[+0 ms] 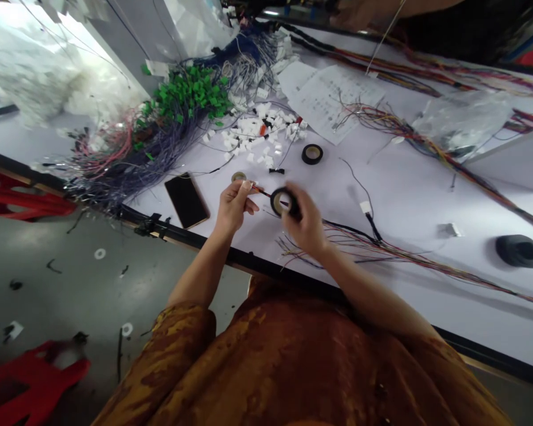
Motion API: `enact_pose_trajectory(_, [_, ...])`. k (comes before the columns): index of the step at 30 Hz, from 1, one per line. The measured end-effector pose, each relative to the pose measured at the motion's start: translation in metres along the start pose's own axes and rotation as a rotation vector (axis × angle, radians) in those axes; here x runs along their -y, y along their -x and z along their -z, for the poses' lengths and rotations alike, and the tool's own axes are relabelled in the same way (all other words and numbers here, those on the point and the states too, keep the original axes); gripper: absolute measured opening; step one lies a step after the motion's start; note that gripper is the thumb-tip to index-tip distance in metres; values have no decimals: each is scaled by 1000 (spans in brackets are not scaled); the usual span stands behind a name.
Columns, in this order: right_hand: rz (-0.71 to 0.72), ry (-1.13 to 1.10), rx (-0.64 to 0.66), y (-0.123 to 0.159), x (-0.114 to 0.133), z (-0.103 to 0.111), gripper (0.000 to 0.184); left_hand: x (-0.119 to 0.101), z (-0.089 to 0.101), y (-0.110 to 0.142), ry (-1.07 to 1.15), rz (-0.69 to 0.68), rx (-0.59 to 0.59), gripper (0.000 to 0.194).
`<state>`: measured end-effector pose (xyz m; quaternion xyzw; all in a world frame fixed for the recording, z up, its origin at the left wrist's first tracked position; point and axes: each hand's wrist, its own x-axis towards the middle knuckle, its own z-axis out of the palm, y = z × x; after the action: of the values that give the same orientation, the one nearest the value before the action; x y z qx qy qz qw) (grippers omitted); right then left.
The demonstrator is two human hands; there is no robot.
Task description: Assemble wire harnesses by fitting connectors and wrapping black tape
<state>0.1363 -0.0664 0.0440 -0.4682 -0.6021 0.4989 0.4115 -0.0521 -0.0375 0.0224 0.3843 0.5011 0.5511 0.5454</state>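
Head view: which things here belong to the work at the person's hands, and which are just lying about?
In use:
- left hand pinching a short wire
- right hand gripping a black tape roll

Lying about:
- phone
- spare tape roll
- white connectors
- paper sheets
- wire bundles

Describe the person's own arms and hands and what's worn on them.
The left hand and right hand are bare, without gloves, and no watch or bracelet shows. The forearms are uncovered. The left sleeve and right sleeve are mottled ochre-and-brown fabric.
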Motion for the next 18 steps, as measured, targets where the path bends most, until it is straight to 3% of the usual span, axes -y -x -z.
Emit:
enact_pose_trajectory(2, [131,126,71,22,-2,-3,35,-1,-2,-1,15,55,23,44])
enact_pose_trajectory(5, [99,113,-97,12,-4,-7,33,-5,-5,2,43,50,101,42])
enact_pose_trajectory(8, [-254,-139,-281,-27,-5,-7,40,-8,-7,10,18,-57,180,38])
enact_pose_trajectory(10, [-478,-341,-249,-44,-7,-1,31,-6,-7,13,10,-85,186,35])
enact_pose_trajectory(12, [-612,-557,-208,-48,-8,6,17,-2,-7,14,55,-65,150,34])
enact_pose_trajectory(15, [-598,-793,-208,-36,-11,17,14,6,-8,12,194,29,45,30])
enact_pose_trajectory(18, [-464,-810,-213,-25,-14,22,38,11,-11,12,282,113,37,29])
